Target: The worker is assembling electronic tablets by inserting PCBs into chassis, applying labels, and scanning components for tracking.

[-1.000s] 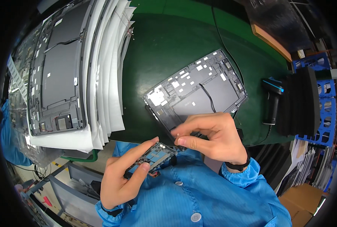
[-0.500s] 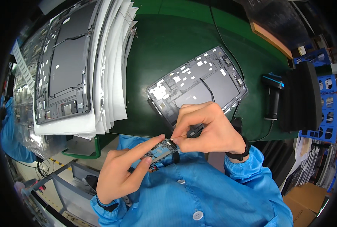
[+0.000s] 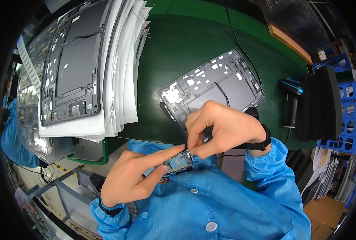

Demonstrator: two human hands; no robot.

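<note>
Head: right hand [image 3: 228,130] overlaps housing [image 3: 214,85], scanner [image 3: 292,103] nearby.

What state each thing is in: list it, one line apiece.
Circuit board, held, blue area showing.
Left hand, closed on the board.
Right hand, curled at the board's corner; grip unclear.
Tablet shell on the green table, open, partly hidden.
Stacked tablet shell, open, on white sheets.
Scanner, unheld, cord attached.
</note>
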